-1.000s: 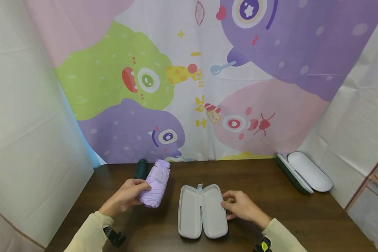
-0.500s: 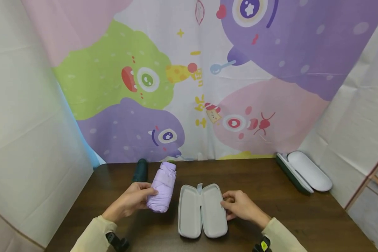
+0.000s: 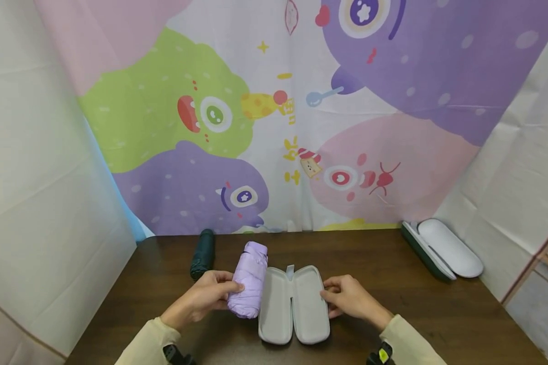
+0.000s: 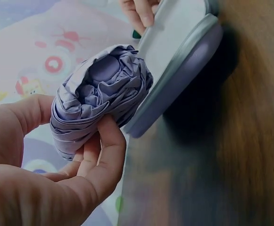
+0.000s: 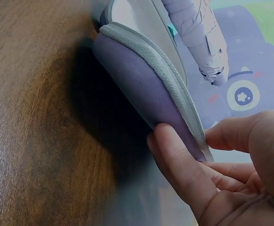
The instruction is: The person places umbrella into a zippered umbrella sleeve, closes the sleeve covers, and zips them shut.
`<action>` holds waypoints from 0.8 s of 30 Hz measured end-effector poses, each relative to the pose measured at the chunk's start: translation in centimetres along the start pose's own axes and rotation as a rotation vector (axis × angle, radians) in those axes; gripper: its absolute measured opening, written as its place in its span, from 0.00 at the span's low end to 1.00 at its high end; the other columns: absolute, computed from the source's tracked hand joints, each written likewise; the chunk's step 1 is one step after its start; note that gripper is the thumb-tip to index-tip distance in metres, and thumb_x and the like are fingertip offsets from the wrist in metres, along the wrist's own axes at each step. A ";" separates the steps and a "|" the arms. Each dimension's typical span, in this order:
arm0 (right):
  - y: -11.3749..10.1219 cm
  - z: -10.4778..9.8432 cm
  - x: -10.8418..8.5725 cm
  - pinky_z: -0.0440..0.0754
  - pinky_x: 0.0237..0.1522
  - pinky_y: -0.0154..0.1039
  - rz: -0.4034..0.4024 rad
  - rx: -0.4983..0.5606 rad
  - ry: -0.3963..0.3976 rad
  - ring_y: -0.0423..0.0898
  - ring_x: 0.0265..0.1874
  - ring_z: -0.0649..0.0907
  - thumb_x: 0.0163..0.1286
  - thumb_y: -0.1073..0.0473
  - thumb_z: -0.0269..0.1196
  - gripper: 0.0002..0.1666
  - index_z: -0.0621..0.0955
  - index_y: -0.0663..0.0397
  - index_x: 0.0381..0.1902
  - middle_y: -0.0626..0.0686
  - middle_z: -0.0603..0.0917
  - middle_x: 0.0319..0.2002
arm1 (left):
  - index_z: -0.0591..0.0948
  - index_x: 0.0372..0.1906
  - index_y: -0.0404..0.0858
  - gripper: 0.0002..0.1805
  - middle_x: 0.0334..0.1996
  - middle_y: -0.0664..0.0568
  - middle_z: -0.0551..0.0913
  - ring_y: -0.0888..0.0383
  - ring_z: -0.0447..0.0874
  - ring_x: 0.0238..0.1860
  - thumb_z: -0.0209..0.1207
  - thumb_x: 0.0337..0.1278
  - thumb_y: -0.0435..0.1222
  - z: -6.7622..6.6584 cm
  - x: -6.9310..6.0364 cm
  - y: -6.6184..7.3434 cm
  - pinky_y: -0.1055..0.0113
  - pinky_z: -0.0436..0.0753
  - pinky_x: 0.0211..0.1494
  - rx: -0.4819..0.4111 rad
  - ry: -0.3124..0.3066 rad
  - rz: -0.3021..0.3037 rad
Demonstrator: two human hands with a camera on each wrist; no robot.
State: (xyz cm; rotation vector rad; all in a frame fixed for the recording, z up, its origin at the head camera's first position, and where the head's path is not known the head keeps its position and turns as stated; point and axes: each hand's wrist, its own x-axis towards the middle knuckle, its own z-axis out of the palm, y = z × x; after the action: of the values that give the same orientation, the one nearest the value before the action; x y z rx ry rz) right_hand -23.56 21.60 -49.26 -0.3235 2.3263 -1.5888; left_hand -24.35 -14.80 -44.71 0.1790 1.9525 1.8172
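Observation:
A folded lilac umbrella (image 3: 248, 281) is held in the air by my left hand (image 3: 205, 294), thumb on its near face and fingers around the other side. In the left wrist view the bunched fabric end of the umbrella (image 4: 101, 89) faces the camera. Just right of it lies an unfolded zip case (image 3: 308, 309), pale grey inside; its outside looks purple in the right wrist view. The umbrella overlaps the case's left edge in the head view. My right hand (image 3: 351, 296) pinches the case's right rim between thumb and fingers.
A dark green folded umbrella (image 3: 203, 253) lies at the back left of the brown table (image 3: 370, 253). Another unfolded case (image 3: 449, 248), green outside and white inside, rests at the back right. A cartoon-printed curtain hangs behind the table.
My left hand has carried the lilac umbrella rightward and slightly nearer, up to the case's left edge. More of the green umbrella shows now. The right hand and case have stayed put.

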 end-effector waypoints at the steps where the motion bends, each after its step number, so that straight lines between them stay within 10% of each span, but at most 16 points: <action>1: 0.0 0.0 0.0 0.90 0.30 0.45 -0.002 0.001 -0.001 0.46 0.25 0.87 0.73 0.64 0.63 0.26 0.75 0.82 0.59 0.58 0.88 0.37 | 0.74 0.55 0.20 0.23 0.35 0.48 0.85 0.59 0.86 0.35 0.63 0.63 0.33 0.1 0.0 0.0 0.63 0.88 0.41 -0.004 -0.003 -0.001; 24: -0.1 0.2 0.0 0.90 0.30 0.44 -0.030 0.013 -0.008 0.46 0.25 0.87 0.73 0.65 0.63 0.24 0.75 0.82 0.58 0.58 0.88 0.37 | 0.74 0.49 0.28 0.23 0.29 0.52 0.83 0.61 0.82 0.25 0.69 0.52 0.33 3.2 0.3 0.1 0.65 0.86 0.31 0.072 0.053 -0.058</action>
State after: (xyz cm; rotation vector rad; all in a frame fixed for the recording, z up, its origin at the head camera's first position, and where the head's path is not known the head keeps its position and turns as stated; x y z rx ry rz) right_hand -23.46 21.36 -49.21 -0.3634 2.3148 -1.6128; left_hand -23.26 -11.75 -44.73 0.0976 2.0392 1.7329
